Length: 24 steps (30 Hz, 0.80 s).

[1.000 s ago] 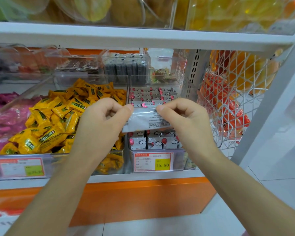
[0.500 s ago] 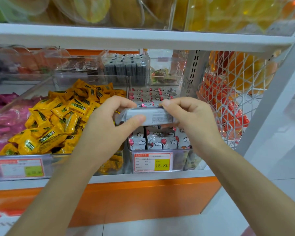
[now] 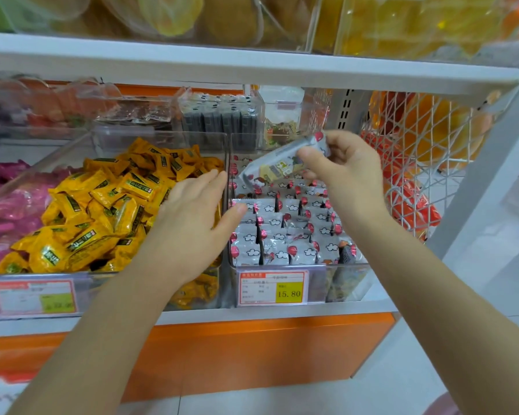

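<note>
While the right hand (image 3: pixel 352 179) sits right of centre in the frame, its grip is clenched on one end of a silver snack packet (image 3: pixel 277 167), pinched between thumb and curled fingers. The packet is tilted: its held end is up and to the right, and its free end points down-left, just above the rows of matching silver packets (image 3: pixel 285 232) standing in the clear bin (image 3: pixel 346 284) at centre frame. Whether the free end touches those rows cannot be told. The left hand (image 3: pixel 197 226) is at centre-left, its grip released and its fingers straight and spread. It lies over the divider between the two bins, with the thumb tip at the near-left corner of the silver rows. Left of it, a second clear bin holds a loose heap of yellow packets (image 3: pixel 108 205). A price label (image 3: pixel 272 287) reading 15.80 is on the front of the centre bin. A white mesh basket (image 3: pixel 429 136) of orange goods is at upper right.
</note>
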Motion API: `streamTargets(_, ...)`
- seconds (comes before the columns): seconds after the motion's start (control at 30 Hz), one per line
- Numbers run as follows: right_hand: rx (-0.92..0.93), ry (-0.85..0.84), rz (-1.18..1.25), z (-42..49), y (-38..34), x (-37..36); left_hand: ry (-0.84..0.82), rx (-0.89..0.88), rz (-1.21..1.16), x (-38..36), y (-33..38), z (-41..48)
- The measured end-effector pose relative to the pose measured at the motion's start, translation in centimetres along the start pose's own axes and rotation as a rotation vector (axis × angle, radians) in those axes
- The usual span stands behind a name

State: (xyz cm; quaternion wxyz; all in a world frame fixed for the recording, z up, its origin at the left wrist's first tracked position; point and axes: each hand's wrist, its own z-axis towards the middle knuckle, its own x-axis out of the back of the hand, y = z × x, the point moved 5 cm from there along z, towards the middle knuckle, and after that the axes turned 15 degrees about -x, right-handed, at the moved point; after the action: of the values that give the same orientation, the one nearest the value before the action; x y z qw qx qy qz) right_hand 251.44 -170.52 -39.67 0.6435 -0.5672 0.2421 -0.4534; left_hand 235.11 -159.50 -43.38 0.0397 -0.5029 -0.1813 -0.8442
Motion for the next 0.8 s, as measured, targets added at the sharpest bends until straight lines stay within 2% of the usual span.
streamTargets(0.1,0.099,-0.002,-0.214,1.2,-1.0,-1.9,-0.024,-0.005,0.011,0.0,-0.2,0.1)
streamTargets(0.27,0.278,-0.136,-0.596,2.4,-1.1,-6.0,-0.054,0.008,0.004,-0.2,-0.6,-0.2)
streamTargets(0.47,0.274,-0.318,-0.859,2.6,0.5,-8.8,-0.056,0.023,-0.017,-0.4,-0.9,-0.3)
streamTargets(0.6,0.321,-0.466,-1.132,2.4,1.4,-10.0,-0.065,0.022,-0.058,-0.5,-0.9,-0.3)
streamTargets(0.7,0.252,-0.552,-1.144,3.1,1.4,-10.0,-0.069,0.022,-0.07,-0.5,-0.9,-0.4)
streamTargets(0.8,0.176,-0.53,-0.975,4.3,0.4,-9.8,-0.073,0.017,-0.09,-0.5,-0.9,-0.3)
